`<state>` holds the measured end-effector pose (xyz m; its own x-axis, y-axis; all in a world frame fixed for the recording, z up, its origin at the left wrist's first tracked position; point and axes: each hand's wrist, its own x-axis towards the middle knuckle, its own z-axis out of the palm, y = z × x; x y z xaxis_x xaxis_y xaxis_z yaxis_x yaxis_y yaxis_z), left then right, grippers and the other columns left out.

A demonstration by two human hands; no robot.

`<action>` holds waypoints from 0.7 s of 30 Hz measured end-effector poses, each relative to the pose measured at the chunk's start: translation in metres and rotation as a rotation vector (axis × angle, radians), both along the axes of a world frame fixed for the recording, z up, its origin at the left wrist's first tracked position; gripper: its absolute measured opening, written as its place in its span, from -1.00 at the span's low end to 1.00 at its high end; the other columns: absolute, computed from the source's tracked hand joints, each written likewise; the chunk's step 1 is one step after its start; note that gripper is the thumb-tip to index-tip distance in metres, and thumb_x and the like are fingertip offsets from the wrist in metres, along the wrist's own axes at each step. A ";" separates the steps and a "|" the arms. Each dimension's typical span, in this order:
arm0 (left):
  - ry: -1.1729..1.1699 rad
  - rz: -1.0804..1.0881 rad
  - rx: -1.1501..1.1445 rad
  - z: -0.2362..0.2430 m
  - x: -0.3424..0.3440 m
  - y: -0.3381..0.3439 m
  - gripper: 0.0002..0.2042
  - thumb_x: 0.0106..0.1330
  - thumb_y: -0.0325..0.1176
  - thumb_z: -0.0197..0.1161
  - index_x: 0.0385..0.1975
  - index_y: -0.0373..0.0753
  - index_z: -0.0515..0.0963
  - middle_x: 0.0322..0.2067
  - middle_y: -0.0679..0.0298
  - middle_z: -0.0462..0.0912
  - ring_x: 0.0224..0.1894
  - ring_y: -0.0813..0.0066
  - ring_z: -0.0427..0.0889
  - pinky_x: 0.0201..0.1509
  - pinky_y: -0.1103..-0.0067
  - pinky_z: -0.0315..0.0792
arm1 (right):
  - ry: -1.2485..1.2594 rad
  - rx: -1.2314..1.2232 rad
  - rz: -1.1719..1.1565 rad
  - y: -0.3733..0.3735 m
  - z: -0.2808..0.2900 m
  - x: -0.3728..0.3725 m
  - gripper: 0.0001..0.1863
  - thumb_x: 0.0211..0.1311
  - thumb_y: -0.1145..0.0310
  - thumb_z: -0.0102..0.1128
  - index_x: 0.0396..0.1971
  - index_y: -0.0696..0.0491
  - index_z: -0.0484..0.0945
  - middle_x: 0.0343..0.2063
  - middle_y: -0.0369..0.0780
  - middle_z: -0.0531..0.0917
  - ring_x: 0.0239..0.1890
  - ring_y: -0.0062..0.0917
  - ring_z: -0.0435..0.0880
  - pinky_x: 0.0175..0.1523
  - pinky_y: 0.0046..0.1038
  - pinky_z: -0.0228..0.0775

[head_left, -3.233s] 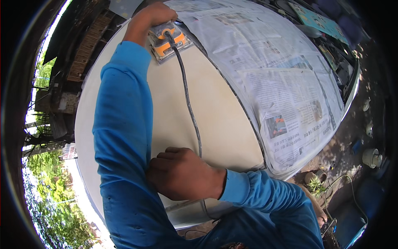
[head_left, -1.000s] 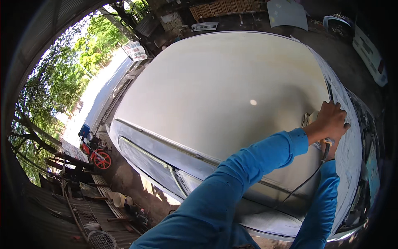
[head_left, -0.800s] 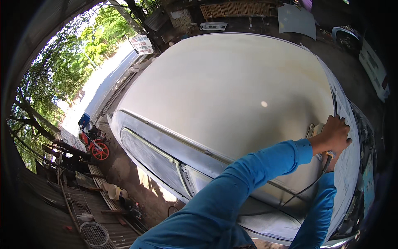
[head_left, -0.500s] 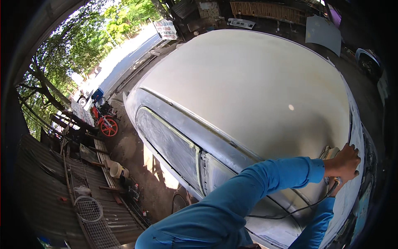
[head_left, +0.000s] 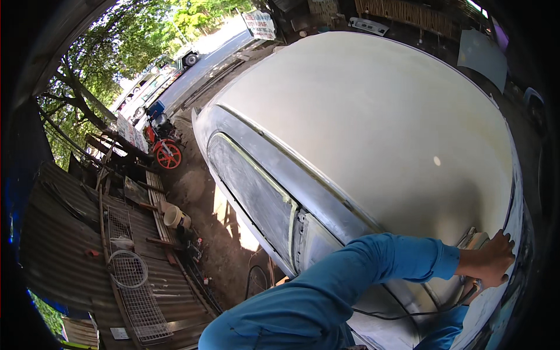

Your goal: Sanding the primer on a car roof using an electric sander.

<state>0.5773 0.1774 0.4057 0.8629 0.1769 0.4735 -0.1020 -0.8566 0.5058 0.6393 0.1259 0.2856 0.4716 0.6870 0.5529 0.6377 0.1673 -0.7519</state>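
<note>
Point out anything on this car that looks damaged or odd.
The car roof looks patchy, yellowish toward its right edge, and the side frame above the window is streaky grey, so the finish looks uneven.

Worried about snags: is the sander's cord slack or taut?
Slack: the black cord runs in a loose curve, not straight, near the sander.

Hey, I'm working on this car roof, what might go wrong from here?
The dusty, pale corded sander sits near the edge of the curved, cream-coloured car roof; slipping might tear the white sheet beside it.
The thin black cable runs close to the blue cloth left sleeve and could snag.
The bare left grip is at that edge too, so it might get scraped.
</note>
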 end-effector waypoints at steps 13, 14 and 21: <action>-0.125 0.043 0.014 0.017 0.110 0.078 -0.69 0.08 -0.09 0.23 -0.44 -0.22 0.73 -0.39 0.16 0.70 -0.26 0.22 0.65 -0.09 0.33 0.34 | 0.049 0.032 0.017 0.035 0.005 0.122 -0.37 0.14 0.41 0.39 0.19 0.14 0.33 0.07 -0.13 0.48 0.11 -0.37 0.50 0.17 -0.36 0.38; -0.111 0.055 0.023 0.012 0.109 0.093 -0.69 0.08 -0.09 0.23 -0.44 -0.22 0.73 -0.39 0.16 0.70 -0.26 0.22 0.65 -0.09 0.33 0.34 | 0.071 0.045 0.037 0.068 0.007 0.124 -0.38 0.14 0.40 0.39 0.19 0.14 0.33 0.07 -0.13 0.48 0.11 -0.37 0.50 0.17 -0.36 0.38; 0.026 0.048 0.023 0.024 0.088 0.112 -0.65 0.11 -0.08 0.28 -0.39 -0.28 0.71 -0.29 0.04 0.72 -0.13 0.10 0.71 -0.06 0.26 0.52 | 0.011 0.088 -0.072 0.121 0.045 0.103 -0.38 0.14 0.40 0.39 0.18 0.13 0.34 0.05 -0.14 0.49 0.09 -0.38 0.51 0.15 -0.36 0.39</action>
<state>0.6658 0.2898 0.4299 0.8655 0.2079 0.4557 -0.0474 -0.8716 0.4878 0.7419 0.2469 0.3306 0.5243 0.6002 0.6040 0.6422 0.1870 -0.7434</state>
